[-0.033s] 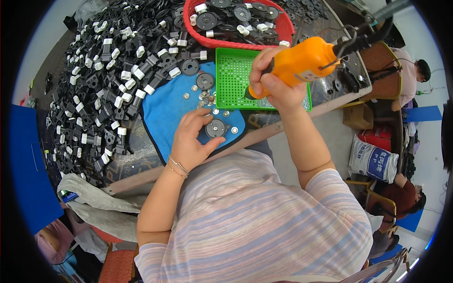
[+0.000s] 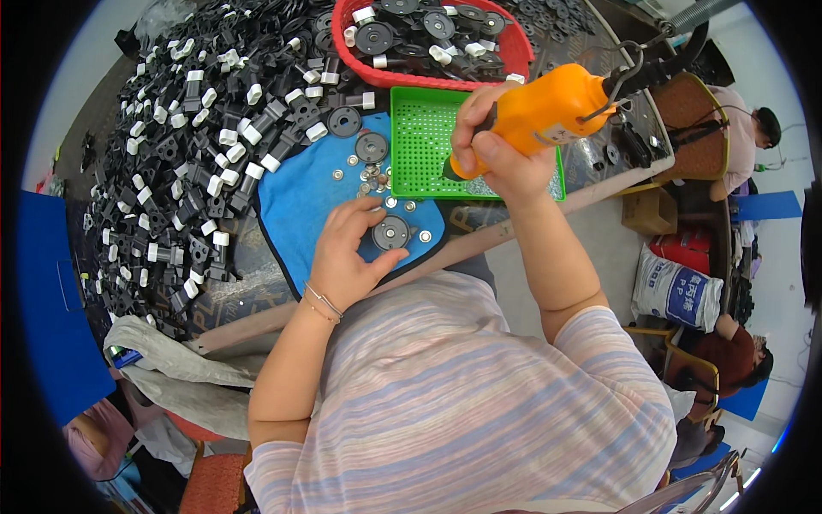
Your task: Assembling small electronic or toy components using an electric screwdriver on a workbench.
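Note:
My right hand (image 2: 505, 154) is wrapped around an orange electric screwdriver (image 2: 548, 107), its dark nose pointing down over the green perforated tray (image 2: 415, 141). The screwdriver's bit tip cannot be made out. My left hand (image 2: 349, 244) lies on a blue cloth (image 2: 300, 188), its thumb and fingertips gripping the edges of a black round disc (image 2: 391, 232) with a metal centre. Beyond that hand lie small round metal parts (image 2: 368, 182) in a loose cluster. Two more black discs rest farther up, one of them (image 2: 371, 147) on the cloth and the other (image 2: 344, 122) at its far edge.
A large heap of black plastic parts with white ends (image 2: 188, 146) covers the table's left side. Behind the green tray stands a red basket (image 2: 411, 80) of similar parts. A coiled spring (image 2: 702, 15) hangs above the screwdriver. Co-workers sit at the right, near a white sack (image 2: 676, 287).

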### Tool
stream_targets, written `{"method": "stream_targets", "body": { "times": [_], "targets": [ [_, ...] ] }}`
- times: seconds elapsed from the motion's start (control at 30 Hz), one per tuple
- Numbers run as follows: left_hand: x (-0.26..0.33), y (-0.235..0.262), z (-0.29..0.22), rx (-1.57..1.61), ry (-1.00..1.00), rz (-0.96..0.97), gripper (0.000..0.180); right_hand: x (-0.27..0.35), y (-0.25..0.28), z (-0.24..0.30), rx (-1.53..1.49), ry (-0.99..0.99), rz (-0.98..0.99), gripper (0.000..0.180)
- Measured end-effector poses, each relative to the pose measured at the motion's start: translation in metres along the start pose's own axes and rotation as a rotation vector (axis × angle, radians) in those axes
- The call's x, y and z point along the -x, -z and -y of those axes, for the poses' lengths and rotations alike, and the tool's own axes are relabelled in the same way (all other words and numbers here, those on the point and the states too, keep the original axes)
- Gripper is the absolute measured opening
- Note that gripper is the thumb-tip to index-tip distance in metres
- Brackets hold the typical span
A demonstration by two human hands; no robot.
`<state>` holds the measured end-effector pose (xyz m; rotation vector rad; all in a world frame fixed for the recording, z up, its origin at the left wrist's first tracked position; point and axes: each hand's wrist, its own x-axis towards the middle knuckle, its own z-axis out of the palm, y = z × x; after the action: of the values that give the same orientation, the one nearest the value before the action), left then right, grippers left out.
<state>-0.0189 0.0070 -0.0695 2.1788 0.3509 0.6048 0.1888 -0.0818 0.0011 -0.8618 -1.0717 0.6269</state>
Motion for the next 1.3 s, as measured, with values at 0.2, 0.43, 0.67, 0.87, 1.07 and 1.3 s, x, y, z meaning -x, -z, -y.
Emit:
{"method": "stream_targets", "body": {
  "times": [0.2, 0.43, 0.67, 0.87, 1.07, 1.3],
  "targets": [
    [0.001, 0.0, -0.001, -0.001, -0.005, -0.021, 0.046, -0.005, -0.004, 0.018, -0.082, 0.08, 0.035, 0.025],
    [0.0, -0.001, 0.001, -0.02, -0.049, -0.029, 0.046, 0.007, -0.046, 0.029, -0.121, 0.037, 0.161, 0.034],
    [0.0, -0.004, 0.006, 0.04, -0.036, -0.037, 0.045, 0.006, -0.066, 0.015, -0.063, -0.009, 0.229, 0.034],
    [-0.002, -0.003, 0.003, 0.018, -0.041, -0.065, 0.044, 0.011, -0.066, 0.001, 0.048, 0.064, 0.312, 0.03],
    [-0.002, -0.005, 0.004, 0.05, -0.027, -0.059, 0.044, 0.003, -0.07, 0.003, -0.257, -0.082, 0.329, 0.03],
    [-0.002, 0.0, 0.002, -0.047, -0.067, -0.012, 0.044, -0.01, -0.061, 0.02, -0.368, -0.034, 0.298, 0.035]
  ]
}}
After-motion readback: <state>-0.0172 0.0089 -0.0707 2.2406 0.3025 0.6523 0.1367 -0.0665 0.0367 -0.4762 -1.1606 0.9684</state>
